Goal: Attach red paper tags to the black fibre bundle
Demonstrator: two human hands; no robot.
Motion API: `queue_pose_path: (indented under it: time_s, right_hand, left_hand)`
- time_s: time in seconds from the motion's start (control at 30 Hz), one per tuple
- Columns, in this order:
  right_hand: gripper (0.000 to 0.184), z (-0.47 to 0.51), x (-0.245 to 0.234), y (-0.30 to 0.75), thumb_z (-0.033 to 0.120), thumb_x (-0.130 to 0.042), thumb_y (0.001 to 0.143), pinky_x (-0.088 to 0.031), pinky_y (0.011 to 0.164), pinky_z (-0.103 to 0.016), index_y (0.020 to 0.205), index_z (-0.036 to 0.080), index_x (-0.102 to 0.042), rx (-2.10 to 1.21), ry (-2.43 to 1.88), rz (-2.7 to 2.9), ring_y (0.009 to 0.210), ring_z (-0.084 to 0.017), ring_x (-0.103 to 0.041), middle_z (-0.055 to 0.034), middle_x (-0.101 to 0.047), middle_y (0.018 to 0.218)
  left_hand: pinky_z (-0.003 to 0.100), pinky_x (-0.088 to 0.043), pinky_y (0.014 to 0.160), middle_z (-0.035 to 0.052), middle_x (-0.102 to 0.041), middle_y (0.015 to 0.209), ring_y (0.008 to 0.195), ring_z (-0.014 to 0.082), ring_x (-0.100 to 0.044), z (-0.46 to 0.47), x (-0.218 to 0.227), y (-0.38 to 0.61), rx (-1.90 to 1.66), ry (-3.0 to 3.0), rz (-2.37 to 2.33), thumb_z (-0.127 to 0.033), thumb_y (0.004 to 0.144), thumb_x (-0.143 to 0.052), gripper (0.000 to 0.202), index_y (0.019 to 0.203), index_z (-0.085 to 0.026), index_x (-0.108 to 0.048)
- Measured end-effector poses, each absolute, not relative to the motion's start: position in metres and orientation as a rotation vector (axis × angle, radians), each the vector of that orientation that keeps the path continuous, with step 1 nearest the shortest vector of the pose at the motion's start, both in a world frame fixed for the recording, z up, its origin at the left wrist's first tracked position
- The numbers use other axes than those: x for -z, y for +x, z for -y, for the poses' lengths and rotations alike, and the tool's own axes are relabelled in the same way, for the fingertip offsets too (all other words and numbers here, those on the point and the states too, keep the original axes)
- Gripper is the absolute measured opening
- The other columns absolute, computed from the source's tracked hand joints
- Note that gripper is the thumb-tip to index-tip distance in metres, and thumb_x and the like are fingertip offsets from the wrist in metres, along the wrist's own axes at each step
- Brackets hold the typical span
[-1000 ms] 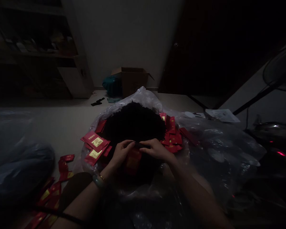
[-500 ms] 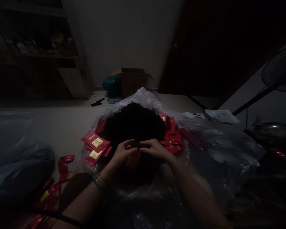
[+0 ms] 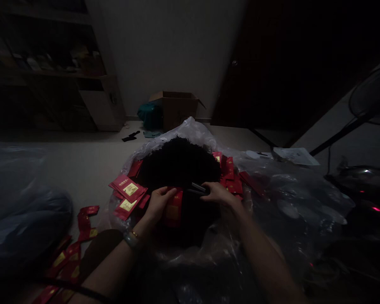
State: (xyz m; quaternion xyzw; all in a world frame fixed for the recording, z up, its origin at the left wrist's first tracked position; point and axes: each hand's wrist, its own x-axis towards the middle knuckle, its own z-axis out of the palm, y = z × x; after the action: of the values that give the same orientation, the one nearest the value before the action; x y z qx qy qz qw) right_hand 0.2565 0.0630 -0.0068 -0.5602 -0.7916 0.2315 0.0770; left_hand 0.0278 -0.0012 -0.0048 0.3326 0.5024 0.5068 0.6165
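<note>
My left hand [image 3: 160, 202] pinches the upper left edge of a red packet [image 3: 173, 210], which hangs upright with a gold patch on its front. Just to the right, my right hand [image 3: 218, 193] is closed on a slim two-pronged tool [image 3: 198, 186]. Its pale prongs are spread and point left, apart from the packet; whether it is a clip or tongs is too dark to tell. Behind both hands rises a heap of dark, loose leaf-like bits [image 3: 179, 162] on a clear plastic sheet [image 3: 191, 128].
Red packets [image 3: 128, 190] lie left of the heap, and more packets [image 3: 232, 179] on its right. Others [image 3: 87, 221] are on the floor at left. A cardboard box [image 3: 180, 110] and a teal bag [image 3: 150, 115] stand by the wall. Clear plastic [image 3: 291, 190] spreads at right.
My hands, close together at the packet's top before, are now apart. The right has moved right with the tool, whose prongs now show. More of the red packet is visible under my left hand.
</note>
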Motion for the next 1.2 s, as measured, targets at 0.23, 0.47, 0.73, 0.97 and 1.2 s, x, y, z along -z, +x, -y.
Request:
queue_pose_path:
  time_s: [0.23, 0.47, 0.73, 0.97, 1.2]
  right_hand:
    - [0.033, -0.058, 0.01, 0.243, 0.032, -0.063, 0.076, -0.047, 0.086, -0.034, 0.105, 0.017, -0.066, -0.683, -1.563, 2.321, 0.101, -0.025, -0.062, -0.011, -0.067, 0.109]
    - [0.021, -0.037, 0.008, 0.196, 0.034, -0.064, 0.074, -0.049, 0.076, -0.031, 0.085, 0.016, -0.069, -0.969, -1.19, 1.895, 0.082, -0.02, -0.065, -0.0061, -0.071, 0.087]
    - [0.02, -0.037, 0.008, 0.2, 0.035, -0.062, 0.071, -0.047, 0.055, -0.024, 0.071, 0.015, -0.067, -1.241, -1.222, 1.73, 0.059, -0.014, -0.06, -0.0005, -0.066, 0.065]
    - [0.03, -0.045, 0.013, 0.203, 0.044, -0.068, 0.065, -0.049, 0.05, -0.024, 0.074, 0.015, -0.067, -1.451, -1.186, 1.38, 0.052, -0.011, -0.057, 0.0012, -0.064, 0.064]
    - [0.033, -0.039, 0.013, 0.199, 0.027, -0.076, 0.056, -0.052, 0.08, -0.036, 0.087, 0.017, -0.069, -1.391, -1.142, 1.34, 0.082, -0.018, -0.065, -0.0035, -0.071, 0.086]
  left_hand:
    - [0.023, -0.041, 0.05, -0.0006, -0.064, 0.057, 0.05, 0.0118, -0.055, 0.0, 0.009, 0.029, -1.217, 0.761, -1.17, -0.053, 0.055, -0.075, 0.044, 0.071, -0.013, -0.066]
    - [0.021, -0.033, 0.049, -0.0016, -0.058, 0.054, 0.048, 0.0089, -0.047, 0.001, 0.014, 0.034, -1.132, 0.88, -1.093, -0.055, 0.058, -0.073, 0.044, 0.064, -0.012, -0.064]
    - [0.024, -0.035, 0.053, -0.0029, -0.055, 0.051, 0.05, 0.0106, -0.045, -0.001, 0.026, 0.032, -1.144, 0.941, -1.091, -0.052, 0.067, -0.064, 0.041, 0.055, -0.013, -0.058]
    - [0.032, -0.046, 0.076, 0.0071, -0.07, 0.086, 0.083, 0.0219, -0.062, -0.006, 0.026, 0.031, -1.251, 1.026, -1.141, -0.048, 0.074, -0.057, 0.041, 0.092, -0.013, -0.067]
    - [0.032, -0.048, 0.076, 0.0049, -0.067, 0.088, 0.081, 0.0182, -0.062, -0.005, 0.03, 0.03, -1.44, 1.264, -1.482, -0.025, 0.068, -0.066, 0.029, 0.096, -0.018, -0.067]
